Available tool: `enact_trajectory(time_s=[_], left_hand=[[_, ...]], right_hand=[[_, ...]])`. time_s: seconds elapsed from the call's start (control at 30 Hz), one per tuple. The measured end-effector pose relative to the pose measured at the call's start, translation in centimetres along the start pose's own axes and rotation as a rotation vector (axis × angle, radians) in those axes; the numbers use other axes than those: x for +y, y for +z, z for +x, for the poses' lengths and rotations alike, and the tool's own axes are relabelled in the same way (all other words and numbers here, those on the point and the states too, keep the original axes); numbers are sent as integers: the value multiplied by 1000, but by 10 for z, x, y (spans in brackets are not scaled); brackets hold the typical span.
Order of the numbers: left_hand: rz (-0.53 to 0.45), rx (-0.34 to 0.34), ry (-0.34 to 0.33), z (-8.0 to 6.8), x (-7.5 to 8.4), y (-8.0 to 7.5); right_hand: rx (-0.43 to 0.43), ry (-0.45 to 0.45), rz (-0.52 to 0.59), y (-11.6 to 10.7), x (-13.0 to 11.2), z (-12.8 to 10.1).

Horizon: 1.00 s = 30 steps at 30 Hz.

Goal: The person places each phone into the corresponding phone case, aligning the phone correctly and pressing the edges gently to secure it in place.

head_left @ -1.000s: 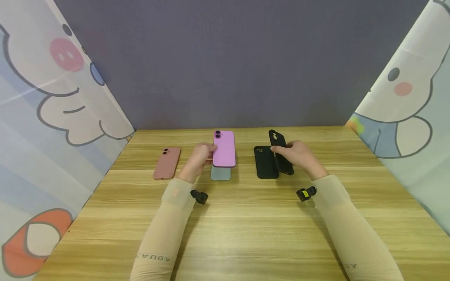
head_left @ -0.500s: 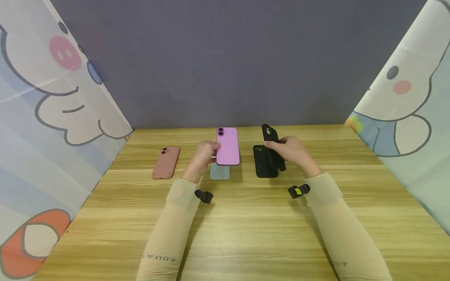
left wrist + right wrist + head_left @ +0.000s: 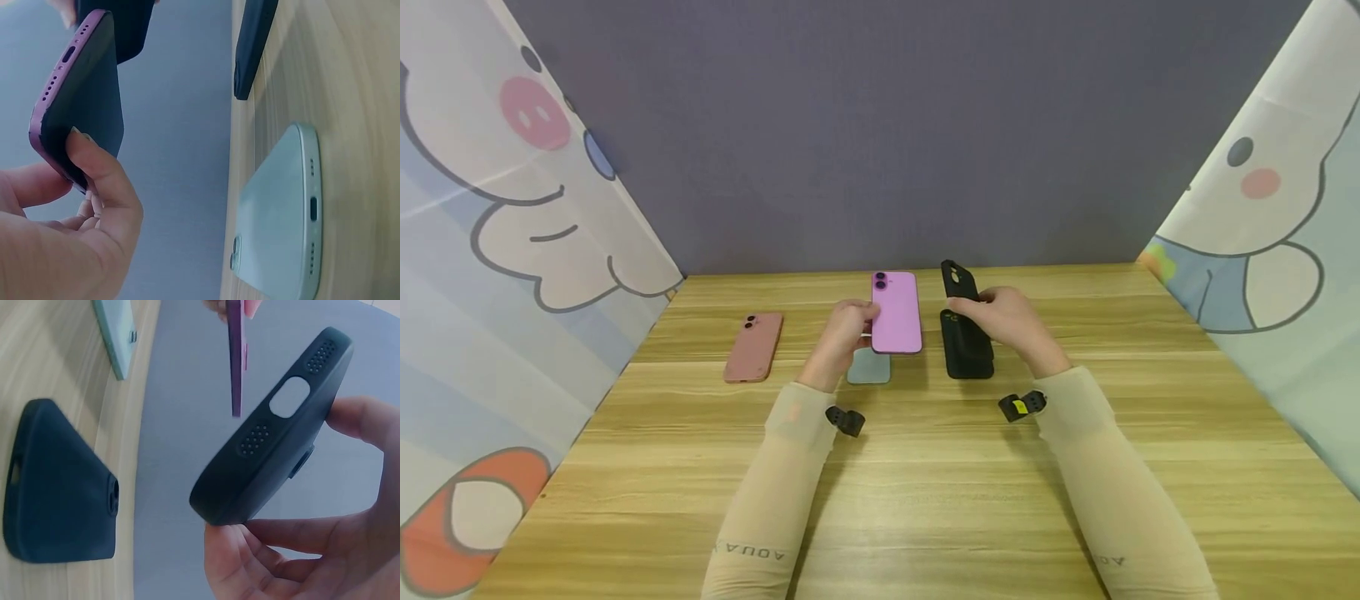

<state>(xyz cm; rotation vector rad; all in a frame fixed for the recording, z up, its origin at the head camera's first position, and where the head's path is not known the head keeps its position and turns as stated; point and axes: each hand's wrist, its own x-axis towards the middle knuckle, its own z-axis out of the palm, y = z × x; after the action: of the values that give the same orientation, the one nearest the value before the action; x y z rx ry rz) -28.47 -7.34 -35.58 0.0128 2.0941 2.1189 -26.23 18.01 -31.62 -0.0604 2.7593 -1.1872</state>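
Observation:
Raised above the table, a purple-pink phone (image 3: 897, 312) is pinched at its left edge by my left hand (image 3: 842, 333). Its camera side faces up in the head view, and its dark screen shows from below in the left wrist view. My right hand (image 3: 1011, 323) grips a black phone case (image 3: 275, 437) by its edges, thumb on one side and fingers on the other. That case is tilted and held off the table, a short gap right of the phone. Beneath it lies another black phone case (image 3: 62, 487). Under the purple-pink phone rests a pale green phone (image 3: 281, 212).
A pink phone (image 3: 754, 347) lies on the wooden table (image 3: 925, 483) to the left. A grey panel (image 3: 880, 133) stands along the table's back edge. Cartoon-printed cloths (image 3: 1247, 192) hang at both sides.
My left hand has carried the purple-pink phone to the right. My right hand has brought the black case leftward, so the two are closer together. The things on the table stay put.

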Motion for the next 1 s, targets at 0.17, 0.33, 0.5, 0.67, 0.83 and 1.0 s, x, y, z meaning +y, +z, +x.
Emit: enact_trajectory(time_s=[0.17,0.33,0.5,0.67,0.83,1.0], left_hand=[[-16,-4,7,-1,1,7],[-15,3,8,0,1,10],[-14,18,14,0,1,12],[4,8,21,-2,3,14],[27,14,16,-2,3,12],[28,3,15,-3,2,12]], right_hand=[[15,-12,-3,3,-9,0],[29,-32,-13,7,-16,0],[30,-47,9,12,-21,-1],[31,-46,43,16,-24,-3],[28,-58,61,22,-24,-2],[37,-51,63,24,-22,0]])
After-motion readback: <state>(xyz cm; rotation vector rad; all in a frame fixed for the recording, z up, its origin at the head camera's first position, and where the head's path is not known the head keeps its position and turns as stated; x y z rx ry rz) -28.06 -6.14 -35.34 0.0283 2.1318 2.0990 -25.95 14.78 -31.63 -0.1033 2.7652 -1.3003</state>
